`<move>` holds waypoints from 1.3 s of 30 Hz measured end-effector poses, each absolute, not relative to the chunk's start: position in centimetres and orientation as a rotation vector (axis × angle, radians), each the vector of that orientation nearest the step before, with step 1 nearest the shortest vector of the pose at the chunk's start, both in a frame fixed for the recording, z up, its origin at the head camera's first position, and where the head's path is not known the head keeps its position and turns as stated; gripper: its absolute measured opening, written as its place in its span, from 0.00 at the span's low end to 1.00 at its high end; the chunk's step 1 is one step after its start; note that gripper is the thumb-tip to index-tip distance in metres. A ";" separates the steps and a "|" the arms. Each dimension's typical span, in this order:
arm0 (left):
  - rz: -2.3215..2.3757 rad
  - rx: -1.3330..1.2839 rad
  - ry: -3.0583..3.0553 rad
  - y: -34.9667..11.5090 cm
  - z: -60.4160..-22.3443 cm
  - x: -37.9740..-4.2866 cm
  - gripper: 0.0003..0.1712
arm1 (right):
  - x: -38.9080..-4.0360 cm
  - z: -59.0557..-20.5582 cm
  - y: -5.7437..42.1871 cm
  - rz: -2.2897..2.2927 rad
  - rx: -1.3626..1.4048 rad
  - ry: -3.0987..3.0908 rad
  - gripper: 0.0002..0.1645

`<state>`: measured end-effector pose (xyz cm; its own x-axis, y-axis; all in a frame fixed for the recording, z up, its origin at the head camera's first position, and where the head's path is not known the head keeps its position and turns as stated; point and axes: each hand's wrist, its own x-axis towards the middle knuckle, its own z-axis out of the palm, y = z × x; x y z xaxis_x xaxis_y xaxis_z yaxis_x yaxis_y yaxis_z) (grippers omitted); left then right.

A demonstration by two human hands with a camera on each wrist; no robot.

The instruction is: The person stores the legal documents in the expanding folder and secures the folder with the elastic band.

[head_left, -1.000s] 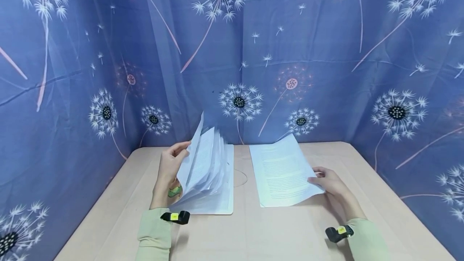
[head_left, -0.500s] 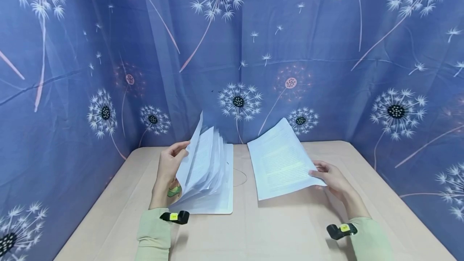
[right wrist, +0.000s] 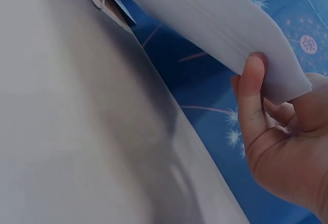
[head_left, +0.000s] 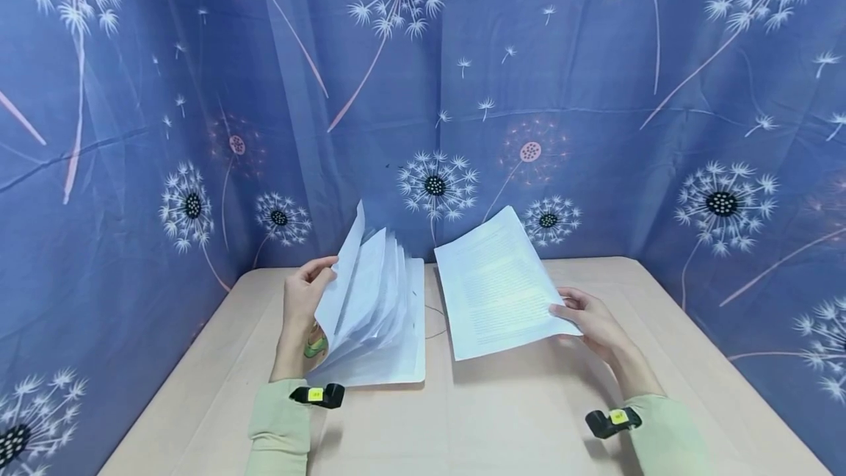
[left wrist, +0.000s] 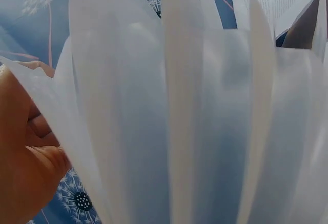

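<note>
My left hand (head_left: 304, 303) holds up the cover and front leaves of a folder with clear plastic pockets (head_left: 377, 300), thumb and fingers at their left edge. The pockets (left wrist: 138, 106) fan apart in the left wrist view, some with white paper inside. A bit of green picture shows on the cover beneath that hand. To the right, my right hand (head_left: 598, 325) pinches printed paper (head_left: 502, 285) by its lower right corner, thumb on the printed face. The paper is raised and tilted, its left edge close beside the folder. In the right wrist view the paper (right wrist: 215, 24) bends near the thumb.
Both things are over a pale table (head_left: 463, 424). A thin looped cord (head_left: 436, 322) lies between folder and paper. Blue curtain (head_left: 370, 94) with dandelion prints encloses the back and both sides. Each wrist carries a small black camera (head_left: 615, 421).
The right hand has lifted the paper off the table and moved it left toward the folder. The left hand has shifted slightly left, tilting the held leaves further open.
</note>
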<state>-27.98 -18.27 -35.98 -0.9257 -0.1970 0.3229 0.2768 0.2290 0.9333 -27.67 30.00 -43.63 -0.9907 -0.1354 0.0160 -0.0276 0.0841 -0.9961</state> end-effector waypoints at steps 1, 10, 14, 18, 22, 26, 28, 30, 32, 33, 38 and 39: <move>-1.750 -0.069 -2.132 -18.3 -36.0 -28.1 0.18 | -27.7 -43.6 29.8 -2.071 -0.173 2.253 0.35; -1.759 -0.049 -2.091 -19.0 -38.2 -30.4 0.16 | -27.8 -43.6 27.9 -2.138 -0.175 2.213 0.34; -1.732 -0.061 -2.084 -19.0 -38.4 -30.4 0.15 | -27.9 -43.6 27.1 -2.158 -0.208 2.198 0.34; -1.731 -0.069 -2.086 -18.9 -38.4 -30.3 0.16 | -28.0 -43.8 26.2 -2.172 -0.215 2.187 0.34; -1.751 -0.056 -2.104 -18.8 -38.1 -30.2 0.16 | -27.9 -44.0 25.6 -2.172 -0.204 2.180 0.35; -1.752 -0.056 -2.128 -18.5 -37.0 -29.2 0.16 | -27.8 -44.1 25.1 -2.174 -0.195 2.181 0.34; -1.741 -0.062 -2.131 -18.3 -36.4 -28.6 0.17 | -27.8 -44.0 24.8 -2.174 -0.181 2.187 0.34; -1.732 -0.068 -2.134 -18.1 -36.0 -28.2 0.17 | -27.9 -44.0 24.5 -2.168 -0.167 2.202 0.34; -1.730 -0.076 -2.133 -18.1 -35.9 -27.9 0.17 | -28.0 -44.0 24.1 -2.161 -0.140 2.213 0.33; -1.731 -0.080 -2.134 -18.0 -35.8 -27.9 0.17 | -28.0 -44.1 23.9 -2.156 -0.137 2.219 0.34; -1.732 -0.100 -2.141 -18.0 -35.8 -27.8 0.17 | -28.0 -44.4 23.2 -2.147 -0.113 2.212 0.33; -1.727 -0.102 -2.140 -18.0 -35.8 -27.8 0.17 | -28.0 -44.5 23.1 -2.148 -0.121 2.210 0.33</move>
